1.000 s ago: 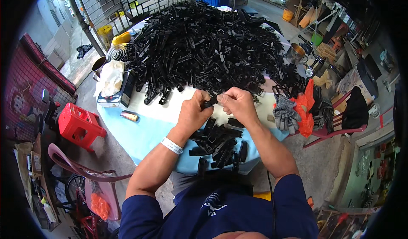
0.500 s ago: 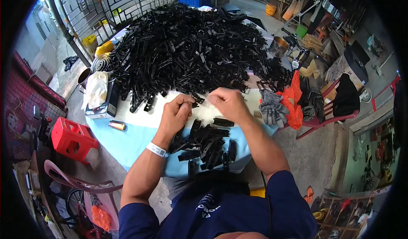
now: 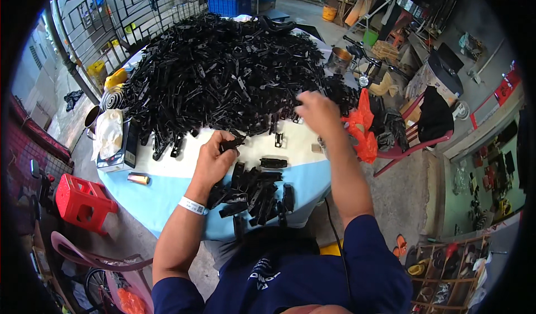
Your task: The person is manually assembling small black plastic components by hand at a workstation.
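My left hand is closed on a small elongated black plastic part, held over the white strip of cloth. Out to the right, my right hand is at the near right edge of a large heap of similar black parts; its fingertips are blurred and partly hidden against the heap. A smaller pile of black parts lies near me on the blue cloth, just below my left hand. One loose black part rests on the white cloth between my hands.
A lighter lies at the table's left, near a box with a crumpled pale bag on top. An orange plastic bag hangs at the right edge, beside a chair. A red stool stands at left.
My right hand has moved right and away from my left hand, to the heap's edge. My left hand keeps its grip on a black part. The whole view has shifted slightly.
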`<state>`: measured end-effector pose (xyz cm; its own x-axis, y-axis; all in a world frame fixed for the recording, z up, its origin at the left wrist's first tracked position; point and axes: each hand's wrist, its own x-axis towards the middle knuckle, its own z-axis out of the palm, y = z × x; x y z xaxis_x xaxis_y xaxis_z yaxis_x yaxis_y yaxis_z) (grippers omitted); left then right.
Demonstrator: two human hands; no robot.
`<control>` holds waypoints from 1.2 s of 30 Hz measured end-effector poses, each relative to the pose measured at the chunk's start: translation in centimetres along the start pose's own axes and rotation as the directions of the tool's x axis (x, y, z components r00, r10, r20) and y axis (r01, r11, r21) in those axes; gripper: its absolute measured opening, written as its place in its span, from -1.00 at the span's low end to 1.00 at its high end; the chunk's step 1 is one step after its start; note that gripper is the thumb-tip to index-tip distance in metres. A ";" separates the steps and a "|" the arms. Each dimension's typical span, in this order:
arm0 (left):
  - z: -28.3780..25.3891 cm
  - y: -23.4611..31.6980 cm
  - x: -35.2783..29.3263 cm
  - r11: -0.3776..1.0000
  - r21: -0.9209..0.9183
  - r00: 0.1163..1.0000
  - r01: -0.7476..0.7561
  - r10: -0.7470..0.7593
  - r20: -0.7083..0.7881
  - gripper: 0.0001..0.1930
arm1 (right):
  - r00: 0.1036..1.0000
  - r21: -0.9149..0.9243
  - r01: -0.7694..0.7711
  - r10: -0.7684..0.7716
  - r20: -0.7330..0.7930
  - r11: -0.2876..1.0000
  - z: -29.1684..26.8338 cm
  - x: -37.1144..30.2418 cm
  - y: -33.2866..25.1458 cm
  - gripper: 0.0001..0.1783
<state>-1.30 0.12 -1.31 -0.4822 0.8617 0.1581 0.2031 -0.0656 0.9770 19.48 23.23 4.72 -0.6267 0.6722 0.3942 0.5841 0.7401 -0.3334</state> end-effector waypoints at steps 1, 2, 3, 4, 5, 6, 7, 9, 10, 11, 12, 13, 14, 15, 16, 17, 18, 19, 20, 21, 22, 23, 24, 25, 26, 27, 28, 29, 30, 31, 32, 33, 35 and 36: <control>0.1 0.3 0.0 0.997 0.070 0.999 -0.043 0.042 0.019 -0.76 | 0.997 -0.078 -0.063 0.066 0.045 0.995 -1.1 0.7 1.0 -0.62; 0.1 0.4 0.1 0.987 0.139 0.996 -0.087 0.082 0.039 -0.76 | 0.979 -0.198 -0.094 0.127 0.158 0.976 -2.3 1.1 1.8 -0.60; 0.1 0.5 0.1 0.986 0.139 0.996 -0.087 0.083 0.035 -0.76 | 0.964 -0.272 -0.103 0.164 0.209 0.957 -2.0 1.4 2.4 -0.60; 0.2 0.5 0.2 0.988 0.133 0.997 -0.072 0.067 0.041 -0.76 | 0.945 -0.345 -0.107 0.203 0.257 0.932 -1.5 1.6 2.9 -0.60; 0.2 0.5 0.3 0.990 0.128 0.998 -0.057 0.051 0.047 -0.76 | 0.946 -0.342 -0.104 0.199 0.257 0.934 -1.2 1.5 3.4 -0.60; 0.2 0.3 0.2 0.990 0.133 0.998 -0.050 0.046 0.034 -0.76 | 0.960 -0.285 -0.097 0.166 0.226 0.954 -0.8 1.3 3.2 -0.59; 0.1 0.2 0.2 0.994 0.099 0.999 -0.036 0.033 0.033 -0.76 | 0.972 -0.225 -0.089 0.134 0.194 0.970 -0.3 1.1 2.9 -0.57; 0.1 0.4 0.1 0.997 0.072 0.999 -0.028 0.026 0.035 -0.76 | 0.994 0.017 -0.074 0.073 0.081 0.997 0.5 0.7 1.8 -0.55; 0.0 0.4 -0.1 0.997 0.081 1.000 -0.020 0.019 0.019 -0.76 | 0.998 0.253 -0.033 0.045 -0.044 0.967 0.6 0.5 0.3 -0.51; -0.1 0.2 -0.2 1.000 0.027 1.000 0.002 -0.003 0.027 -0.75 | 0.998 0.478 -0.051 0.022 0.066 0.877 0.5 0.2 -1.4 -0.43; -0.1 0.3 -0.1 0.999 -0.028 0.999 0.021 -0.020 0.044 -0.75 | 0.992 0.686 0.018 -0.098 0.078 0.728 1.7 0.0 -1.9 -0.45; -0.1 0.5 -0.1 1.000 -0.027 0.999 0.015 -0.014 0.051 -0.75 | 0.981 0.812 0.008 -0.162 0.106 0.583 2.6 -0.3 -2.4 -0.46; 0.3 0.8 -0.1 0.998 -0.057 0.999 -0.020 0.023 0.045 -0.80 | 0.966 0.908 -0.016 -0.230 0.123 0.419 3.5 -0.8 -3.0 -0.47; 0.1 0.5 0.0 0.998 -0.055 0.999 -0.003 0.006 0.048 -0.78 | 0.957 0.925 0.013 -0.273 0.098 0.380 3.9 -1.4 -4.2 -0.49; -0.1 0.3 0.0 0.999 -0.050 0.999 0.017 -0.014 0.046 -0.76 | 0.953 0.952 0.014 -0.292 0.079 0.306 3.9 -2.0 -5.9 -0.54; -0.2 0.3 -0.2 0.997 -0.077 0.999 0.026 -0.023 0.038 -0.76 | 0.948 0.951 0.028 -0.308 0.072 0.308 4.2 -2.4 -6.8 -0.55; 0.0 0.5 -0.1 0.996 -0.083 0.999 0.021 -0.017 0.047 -0.75 | 0.947 0.948 0.040 -0.314 0.065 0.317 4.5 -2.9 -7.3 -0.57; 0.1 0.8 -0.1 0.995 -0.101 0.998 0.023 -0.017 0.058 -0.74 | 0.937 0.925 0.100 -0.347 0.036 0.366 4.6 -3.1 -7.5 -0.59; 0.1 0.9 -0.1 0.993 -0.120 0.997 0.025 -0.017 0.069 -0.73 | 0.935 0.929 0.092 -0.352 0.044 0.359 4.9 -3.4 -7.5 -0.59; 0.2 1.0 0.1 0.990 -0.138 0.997 0.025 -0.014 0.078 -0.71 | 0.931 0.904 0.145 -0.365 0.012 0.401 5.2 -3.4 -7.5 -0.59; 0.3 1.1 0.0 0.990 -0.136 0.997 0.029 -0.019 0.072 -0.71 | 0.926 0.874 0.199 -0.378 -0.019 0.443 5.3 -3.4 -7.6 -0.60; 0.2 1.4 -0.2 0.990 -0.127 0.995 0.053 -0.041 0.093 -0.74 | 0.925 0.839 0.243 -0.378 -0.049 0.487 5.3 -3.5 -7.9 -0.63; 0.2 1.7 -0.2 0.990 -0.119 0.991 0.075 -0.061 0.117 -0.76 | 0.925 0.840 0.242 -0.378 -0.048 0.485 5.4 -3.4 -8.0 -0.63; 0.1 1.2 -0.1 0.994 -0.096 0.992 0.048 -0.037 0.121 -0.72 | 0.906 0.797 0.315 -0.412 -0.091 0.516 5.5 -3.3 -8.1 -0.64; 0.1 1.2 -0.1 0.994 -0.095 0.992 0.050 -0.038 0.122 -0.72 | 0.884 0.746 0.386 -0.448 -0.132 0.543 5.6 -3.3 -8.1 -0.64; 0.2 1.3 -0.2 0.996 -0.079 0.992 0.037 -0.028 0.121 -0.70 | 0.886 0.747 0.383 -0.445 -0.131 0.544 5.7 -3.4 -8.3 -0.64; 0.2 1.3 -0.2 0.998 -0.063 0.992 0.025 -0.017 0.122 -0.68 | 0.896 0.751 0.365 -0.428 -0.123 0.550 5.8 -3.6 -8.6 -0.62; 0.1 1.2 -0.2 0.998 -0.063 0.992 0.027 -0.019 0.124 -0.68 | 0.905 0.755 0.347 -0.410 -0.115 0.556 5.9 -3.7 -8.7 -0.60; 0.1 1.1 -0.2 0.998 -0.059 0.992 0.028 -0.020 0.124 -0.65 | 0.906 0.755 0.346 -0.408 -0.114 0.557 5.9 -3.7 -8.7 -0.60; 0.1 1.0 -0.2 0.998 -0.054 0.992 0.029 -0.022 0.123 -0.62 | 0.899 0.736 0.368 -0.421 -0.124 0.568 5.9 -3.7 -8.6 -0.60; 0.1 1.1 -0.3 0.998 -0.055 0.992 0.029 -0.022 0.124 -0.62 | 0.891 0.717 0.389 -0.434 -0.134 0.578 5.9 -3.6 -8.6 -0.60; 0.3 1.5 -0.4 0.998 -0.054 0.994 -0.011 0.017 0.111 -0.62 | 0.891 0.718 0.389 -0.434 -0.133 0.578 5.8 -3.5 -8.5 -0.60; 0.2 1.6 -0.4 0.997 -0.052 0.994 -0.051 0.056 0.096 -0.61 | 0.835 0.680 0.500 -0.505 -0.217 0.536 5.7 -3.2 -8.3 -0.65; -0.1 1.6 -0.3 0.996 -0.088 0.993 0.025 -0.015 0.114 -0.58 | 0.834 0.682 0.501 -0.507 -0.218 0.532 5.8 -3.1 -8.2 -0.65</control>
<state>-0.97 -0.29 0.19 -0.3853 0.9141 0.1263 0.1151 -0.0881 0.9894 13.62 15.18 1.26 -0.7064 0.1812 0.6843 -0.3551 0.7455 -0.5640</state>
